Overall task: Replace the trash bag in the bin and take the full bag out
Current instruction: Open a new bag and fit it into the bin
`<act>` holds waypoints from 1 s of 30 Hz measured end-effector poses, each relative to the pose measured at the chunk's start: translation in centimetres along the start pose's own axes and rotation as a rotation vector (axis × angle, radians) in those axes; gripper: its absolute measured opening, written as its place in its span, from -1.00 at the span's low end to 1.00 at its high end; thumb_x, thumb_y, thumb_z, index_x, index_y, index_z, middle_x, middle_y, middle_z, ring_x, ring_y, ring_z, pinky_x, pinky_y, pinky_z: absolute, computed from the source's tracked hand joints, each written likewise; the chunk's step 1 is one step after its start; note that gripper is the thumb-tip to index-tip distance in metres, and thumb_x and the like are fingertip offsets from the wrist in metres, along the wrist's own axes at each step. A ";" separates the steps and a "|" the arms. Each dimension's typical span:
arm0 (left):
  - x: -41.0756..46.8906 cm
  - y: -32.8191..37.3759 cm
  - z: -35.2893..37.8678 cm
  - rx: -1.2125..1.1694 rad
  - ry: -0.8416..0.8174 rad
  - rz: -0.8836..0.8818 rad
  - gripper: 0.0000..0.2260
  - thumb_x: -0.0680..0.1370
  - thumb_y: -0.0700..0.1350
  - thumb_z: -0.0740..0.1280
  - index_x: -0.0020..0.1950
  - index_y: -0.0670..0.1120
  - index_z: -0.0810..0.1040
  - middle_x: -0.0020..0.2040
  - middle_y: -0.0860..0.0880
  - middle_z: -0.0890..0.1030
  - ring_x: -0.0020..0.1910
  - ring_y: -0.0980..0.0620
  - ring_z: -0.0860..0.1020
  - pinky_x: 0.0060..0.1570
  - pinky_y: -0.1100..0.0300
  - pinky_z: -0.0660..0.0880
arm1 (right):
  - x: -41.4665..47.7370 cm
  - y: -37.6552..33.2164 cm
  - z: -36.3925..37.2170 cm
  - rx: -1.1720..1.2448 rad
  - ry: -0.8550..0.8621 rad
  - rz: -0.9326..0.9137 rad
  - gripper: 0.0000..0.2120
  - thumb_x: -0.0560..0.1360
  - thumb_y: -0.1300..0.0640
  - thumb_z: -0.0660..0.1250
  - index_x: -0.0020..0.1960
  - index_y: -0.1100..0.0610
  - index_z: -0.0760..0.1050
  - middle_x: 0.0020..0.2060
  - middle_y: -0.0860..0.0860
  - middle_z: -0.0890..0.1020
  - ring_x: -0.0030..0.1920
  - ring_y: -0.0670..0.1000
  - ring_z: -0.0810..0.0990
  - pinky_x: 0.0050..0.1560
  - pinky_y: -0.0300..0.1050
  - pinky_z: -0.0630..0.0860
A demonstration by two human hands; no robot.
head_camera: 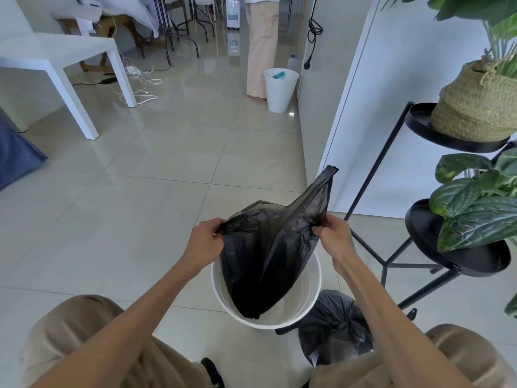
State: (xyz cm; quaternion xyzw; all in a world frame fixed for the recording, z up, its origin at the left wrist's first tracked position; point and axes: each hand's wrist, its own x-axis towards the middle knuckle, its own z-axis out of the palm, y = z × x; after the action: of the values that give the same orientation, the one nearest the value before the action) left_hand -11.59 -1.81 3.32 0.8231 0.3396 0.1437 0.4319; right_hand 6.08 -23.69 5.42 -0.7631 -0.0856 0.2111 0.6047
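Note:
A round white bin (313, 287) stands on the floor between my knees. A fresh black trash bag (268, 253) hangs over it, its bottom dipping inside the bin. My left hand (202, 243) grips the bag's left edge near the mouth, and my right hand (334, 233) pinches its right edge. One bag handle sticks up above my right hand. The full black bag (333, 329), tied at the top, sits on the floor just right of the bin, by my right knee.
A black metal plant stand (389, 247) with leafy plants and a woven basket (475, 107) is close on the right. A second white bin (279, 91) and a person's legs (261, 49) are farther ahead. A white table (64, 57) and cables lie at left.

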 end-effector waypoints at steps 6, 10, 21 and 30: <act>1.0 -0.7 -3.4 0.291 -0.339 0.070 -0.69 0.54 -0.34 0.30 0.17 -0.04 0.64 0.02 -0.01 0.68 0.03 -0.03 0.61 -0.03 0.29 0.49 | 0.6 -0.1 0.4 0.000 0.032 0.014 -0.60 0.52 0.48 0.17 0.05 0.10 0.64 -0.10 -0.06 0.71 -0.06 -0.08 0.66 -0.15 -0.33 0.54; 2.3 0.8 -6.4 0.245 -0.367 0.007 -0.45 0.51 -0.45 0.18 0.39 0.01 0.49 0.20 -0.03 0.60 0.20 -0.03 0.55 0.08 0.16 0.49 | 0.9 0.3 0.7 -0.059 0.000 0.015 -0.59 0.50 0.46 0.16 0.11 0.12 0.66 -0.05 -0.01 0.73 -0.01 -0.02 0.69 -0.03 -0.19 0.59; 1.3 3.6 2.8 0.581 -0.435 0.072 -0.48 0.50 0.04 0.42 0.37 -0.05 0.30 0.22 -0.14 0.57 0.15 -0.20 0.57 0.11 -0.07 0.54 | 0.3 -0.3 2.3 -0.077 -0.221 0.003 -0.62 0.51 0.48 0.18 0.11 0.16 0.65 -0.05 0.08 0.75 0.01 0.04 0.71 -0.08 -0.22 0.61; 1.4 2.2 3.4 0.493 -0.180 0.047 -0.69 0.58 -0.16 0.30 0.32 -0.04 0.49 0.17 -0.10 0.62 0.09 -0.16 0.58 0.04 -0.03 0.57 | 2.8 -2.8 0.6 -0.284 -0.515 0.032 -0.63 0.54 0.37 0.31 0.32 0.14 0.53 0.13 0.05 0.69 0.20 0.06 0.63 0.20 -0.08 0.50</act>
State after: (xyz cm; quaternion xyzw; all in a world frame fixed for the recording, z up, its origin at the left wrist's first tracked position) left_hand -7.78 -3.82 3.02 0.9206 0.3054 -0.0071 0.2432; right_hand 8.66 -21.37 7.38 -0.7628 -0.2529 0.3930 0.4469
